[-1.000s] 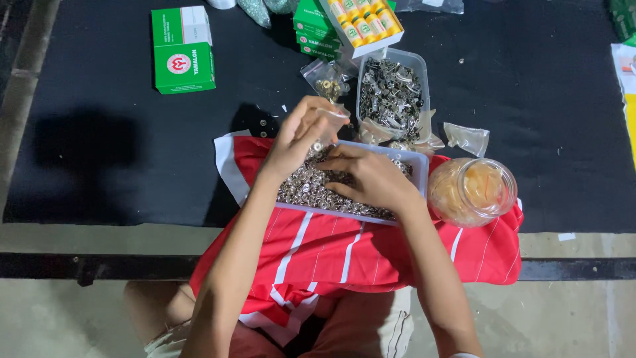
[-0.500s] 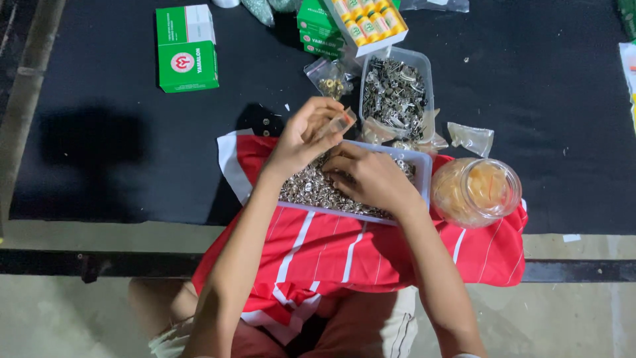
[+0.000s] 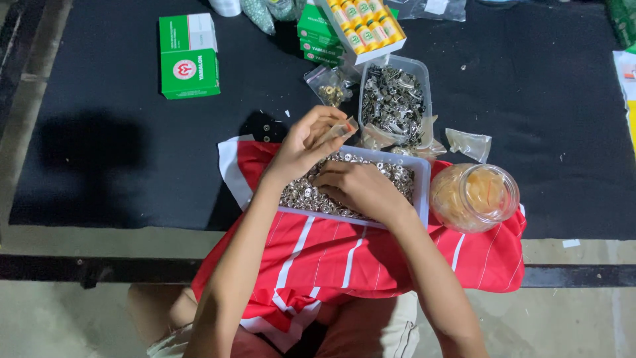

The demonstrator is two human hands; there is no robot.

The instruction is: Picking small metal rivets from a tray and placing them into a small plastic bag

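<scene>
I see my left hand (image 3: 306, 142) raised over the near tray (image 3: 419, 192), its grip closed around a small clear packet (image 3: 344, 127) pinched at the fingertips. My right hand (image 3: 361, 189) lies palm down in that tray, fingers curled into the heap of small silver metal rings (image 3: 301, 192); I cannot tell whether its grip has hold of any. The tray rests on a red cloth with white stripes (image 3: 318, 252) at the near edge of the black counter (image 3: 119, 132). Just beyond it stands a second clear tub of metal clasps (image 3: 394, 96). A clear jar of orange pieces (image 3: 474, 197) lies just beside the tray's right end. A green and white box (image 3: 189, 56) sits well apart to the left.
</scene>
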